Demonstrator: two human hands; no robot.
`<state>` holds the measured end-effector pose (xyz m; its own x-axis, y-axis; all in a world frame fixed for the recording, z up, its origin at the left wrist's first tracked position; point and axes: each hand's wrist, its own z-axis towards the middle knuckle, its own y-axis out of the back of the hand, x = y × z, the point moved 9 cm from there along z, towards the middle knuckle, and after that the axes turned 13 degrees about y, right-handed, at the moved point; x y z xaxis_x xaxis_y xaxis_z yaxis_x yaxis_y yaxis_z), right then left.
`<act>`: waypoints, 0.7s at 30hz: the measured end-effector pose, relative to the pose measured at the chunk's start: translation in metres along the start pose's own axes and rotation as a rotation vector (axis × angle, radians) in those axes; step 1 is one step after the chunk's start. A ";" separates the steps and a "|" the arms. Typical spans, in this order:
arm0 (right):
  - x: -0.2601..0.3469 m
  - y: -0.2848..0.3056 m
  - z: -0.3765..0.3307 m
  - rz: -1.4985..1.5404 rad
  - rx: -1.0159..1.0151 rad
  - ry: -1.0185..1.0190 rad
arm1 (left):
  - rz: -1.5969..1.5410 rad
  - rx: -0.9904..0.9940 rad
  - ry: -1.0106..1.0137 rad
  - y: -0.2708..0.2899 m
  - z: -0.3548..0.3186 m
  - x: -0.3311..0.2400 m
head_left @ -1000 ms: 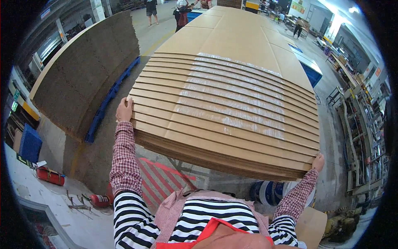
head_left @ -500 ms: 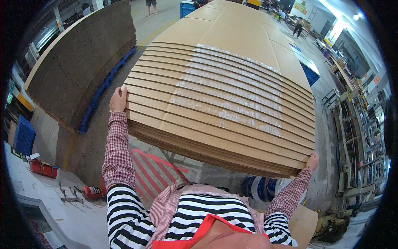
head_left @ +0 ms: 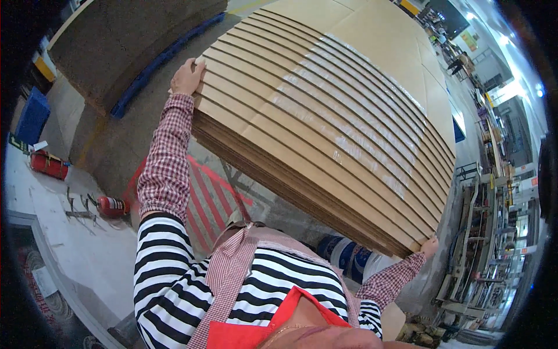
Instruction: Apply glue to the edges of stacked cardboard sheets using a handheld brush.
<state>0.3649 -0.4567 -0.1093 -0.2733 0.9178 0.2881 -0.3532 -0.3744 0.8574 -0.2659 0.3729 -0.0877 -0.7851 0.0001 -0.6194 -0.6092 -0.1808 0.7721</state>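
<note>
My left hand point(head_left: 187, 78) grips the left edge of the stepped cardboard sheets point(head_left: 302, 139) — my right hand point(head_left: 429, 246) closes on their near right corner — the pile spread before me.

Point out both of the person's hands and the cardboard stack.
Left hand point(head_left: 188, 78): head view, back of the hand.
Right hand point(head_left: 430, 247): head view, back of the hand.
Cardboard stack point(head_left: 290, 134): head view, bare top, between near edge and shiny patch.
</note>
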 end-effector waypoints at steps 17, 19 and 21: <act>0.009 0.008 -0.002 0.002 -0.017 0.024 | -0.020 -0.003 -0.033 0.005 -0.005 -0.003; 0.010 0.008 -0.003 0.035 -0.031 0.036 | -0.020 0.010 -0.037 0.003 -0.005 -0.004; 0.010 0.008 -0.003 0.014 -0.016 0.003 | -0.015 -0.042 -0.047 0.007 -0.005 -0.003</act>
<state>0.3562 -0.4507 -0.1005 -0.2809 0.9120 0.2990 -0.3635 -0.3894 0.8463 -0.2673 0.3672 -0.0818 -0.7808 0.0486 -0.6229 -0.6166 -0.2212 0.7556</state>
